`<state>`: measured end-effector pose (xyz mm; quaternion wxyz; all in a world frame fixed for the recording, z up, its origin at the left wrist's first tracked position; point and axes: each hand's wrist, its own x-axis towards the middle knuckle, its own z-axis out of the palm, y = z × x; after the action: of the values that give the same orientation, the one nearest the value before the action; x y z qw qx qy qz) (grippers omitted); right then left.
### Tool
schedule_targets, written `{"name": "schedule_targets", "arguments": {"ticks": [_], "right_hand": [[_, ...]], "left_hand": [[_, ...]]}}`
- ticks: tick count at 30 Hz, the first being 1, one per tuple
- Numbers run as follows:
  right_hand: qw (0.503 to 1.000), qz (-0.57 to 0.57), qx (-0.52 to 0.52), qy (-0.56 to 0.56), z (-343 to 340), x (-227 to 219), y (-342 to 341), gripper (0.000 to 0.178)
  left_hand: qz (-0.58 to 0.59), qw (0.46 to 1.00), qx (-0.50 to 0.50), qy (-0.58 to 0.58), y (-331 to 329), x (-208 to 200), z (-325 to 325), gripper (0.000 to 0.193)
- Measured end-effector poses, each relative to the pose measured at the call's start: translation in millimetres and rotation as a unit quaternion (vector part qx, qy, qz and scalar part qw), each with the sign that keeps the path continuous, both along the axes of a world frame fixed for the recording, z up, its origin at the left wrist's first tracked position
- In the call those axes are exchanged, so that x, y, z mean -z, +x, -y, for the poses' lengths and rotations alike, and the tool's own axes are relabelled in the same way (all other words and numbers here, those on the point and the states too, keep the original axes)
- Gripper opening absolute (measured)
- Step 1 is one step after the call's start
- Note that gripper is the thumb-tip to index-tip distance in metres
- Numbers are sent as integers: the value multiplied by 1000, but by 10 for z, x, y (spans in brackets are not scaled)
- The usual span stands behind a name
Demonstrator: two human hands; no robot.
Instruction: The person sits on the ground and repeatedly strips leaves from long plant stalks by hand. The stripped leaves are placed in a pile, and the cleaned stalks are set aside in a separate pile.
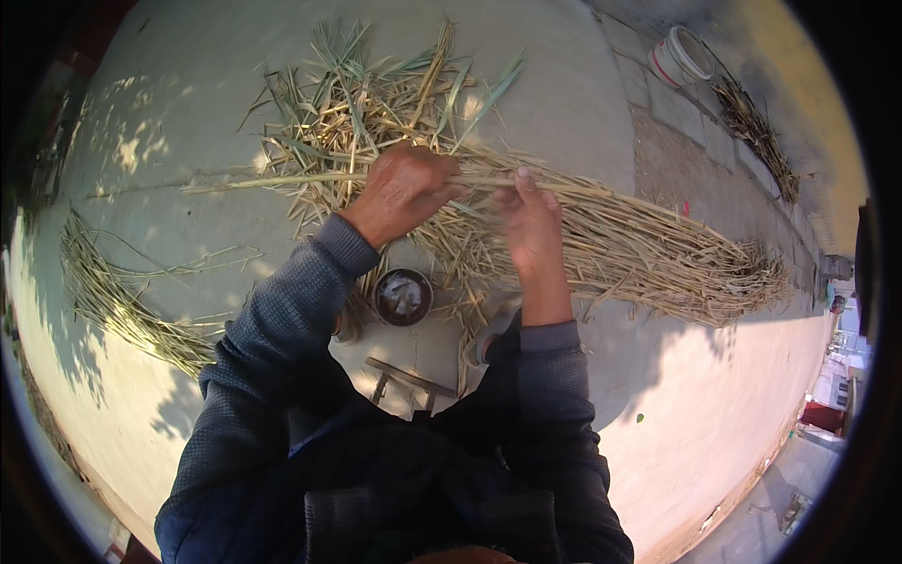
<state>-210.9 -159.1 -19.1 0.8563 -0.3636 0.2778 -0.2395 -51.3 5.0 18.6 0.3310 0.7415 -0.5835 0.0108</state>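
Note:
A long pale dried stalk [310, 179] runs crosswise in front of me, its thin end pointing left. My left hand [404, 191] is closed around it. My right hand [536, 224], a little blurred, pinches the same stalk with the thumb on top. Beneath both hands spreads a large heap of dried stalks [658, 240], its leafy, partly green tops [348, 103] at the far middle and its cut ends toward the right. Between my knees and the heap stands a small round container [402, 297] with a dark inside and something pale in it.
At the left lies a smaller bundle of thin stalks [122, 301]. A white bucket [681, 58] stands at the far right, with a pile of dark dry stalks [756, 127] beside it. A small low wooden frame [412, 378] is on the concrete floor [188, 122] near my legs.

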Motion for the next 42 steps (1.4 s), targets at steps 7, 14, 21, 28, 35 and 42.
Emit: {"name": "schedule_targets", "arguments": {"ticks": [7, 14, 21, 28, 35, 42], "right_hand": [[996, -16, 51, -75, 260, -82, -156, 17], [993, -17, 45, -104, 1, -79, -90, 14], [991, -1, 38, -126, -21, -166, -51, 11], [996, 14, -27, -85, -170, -41, 15, 15], [989, 28, 126, -70, 707, -63, -454, 17], [988, -1, 123, -93, 540, -41, -333, 23]], "left_hand": [[-360, 931, -41, 49, 179, -12, -106, 13], [-381, 921, -11, 80, 137, 71, 4, 17], [-565, 819, -92, -32, 171, 27, 29, 21], [-314, 949, 17, 31, -8, 85, 145, 23], [-48, 994, -29, 95, 624, 72, -366, 20], [92, 995, -22, 15, 278, 158, -138, 32]]}}
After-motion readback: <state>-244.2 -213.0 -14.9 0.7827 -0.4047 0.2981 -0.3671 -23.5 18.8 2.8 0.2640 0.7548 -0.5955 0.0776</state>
